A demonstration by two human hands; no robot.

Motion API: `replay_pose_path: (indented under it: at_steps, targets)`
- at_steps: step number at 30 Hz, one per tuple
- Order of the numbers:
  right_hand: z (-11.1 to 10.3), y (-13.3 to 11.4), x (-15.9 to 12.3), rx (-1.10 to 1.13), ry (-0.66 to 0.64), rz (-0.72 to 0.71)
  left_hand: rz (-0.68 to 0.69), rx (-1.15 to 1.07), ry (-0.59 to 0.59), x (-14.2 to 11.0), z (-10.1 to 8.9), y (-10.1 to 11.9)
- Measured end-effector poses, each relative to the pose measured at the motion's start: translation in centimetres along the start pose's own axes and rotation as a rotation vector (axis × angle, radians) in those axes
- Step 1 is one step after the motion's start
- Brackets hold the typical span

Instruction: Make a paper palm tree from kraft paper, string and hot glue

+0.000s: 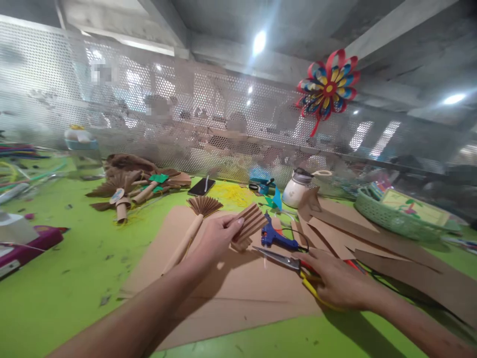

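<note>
My left hand (216,238) pinches a pleated strip of brown paper (250,223), folded like an accordion, just above a large brown paper sheet (223,293) on the green table. My right hand (337,281) rests flat over the yellow and red handles of a pair of scissors (285,259), whose blades point left; the fingers lie over the handles without clearly gripping them. A blue glue gun (276,237) lies between the hands. A finished brown paper fan on a rolled stick (197,219) lies left of my left hand.
Long brown paper offcuts (391,248) spread to the right, beside a green basket (395,219). A white glue pot (296,189), a black phone (201,187) and more paper fans (134,189) sit further back. A perforated metal screen (223,119) carries a colourful paper flower (328,89).
</note>
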State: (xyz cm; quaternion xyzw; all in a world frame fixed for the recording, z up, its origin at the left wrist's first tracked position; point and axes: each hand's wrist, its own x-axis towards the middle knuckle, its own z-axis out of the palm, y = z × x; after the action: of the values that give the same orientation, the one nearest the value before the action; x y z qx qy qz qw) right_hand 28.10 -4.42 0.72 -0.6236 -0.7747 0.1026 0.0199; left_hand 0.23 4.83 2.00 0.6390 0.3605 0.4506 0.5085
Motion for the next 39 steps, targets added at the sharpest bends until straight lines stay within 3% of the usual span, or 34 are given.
replay_pose_path:
  at_steps: [5, 10, 15, 18, 23, 29, 33, 39]
  targets:
    - [0.6, 0.8, 0.1, 0.064, 0.027, 0.036, 0.016, -0.006, 0.025, 0.1, -0.5, 0.1]
    - [-0.2, 0.4, -1.1, 0.145, 0.168, 0.079, 0.014, -0.044, 0.106, -0.2, -0.6, 0.6]
    - [-0.9, -0.3, -1.6, 0.557, 0.266, 0.063, 0.033, -0.076, 0.21, -0.4, -1.0, 1.6]
    - [-1.4, -2.6, -0.5, 0.857, 0.191, 0.038, 0.059, -0.096, 0.287, -0.6, -1.2, 2.5]
    - [-1.5, -8.7, 2.2, 1.099, 0.154, -0.001, 0.088, -0.104, 0.383, -1.1, -1.6, 4.1]
    - [0.2, -11.8, 4.4, 1.072, 0.232, -0.046, 0.136, -0.075, 0.381, -1.4, -1.3, 4.1]
    - [0.7, -12.3, 5.0, 1.102, 0.312, -0.052, 0.199, -0.139, 0.326, -1.5, -0.6, 3.5]
    - [1.0, -12.1, 5.2, 1.104, 0.338, -0.063, 0.134, -0.143, 0.342, -1.6, -0.5, 3.7]
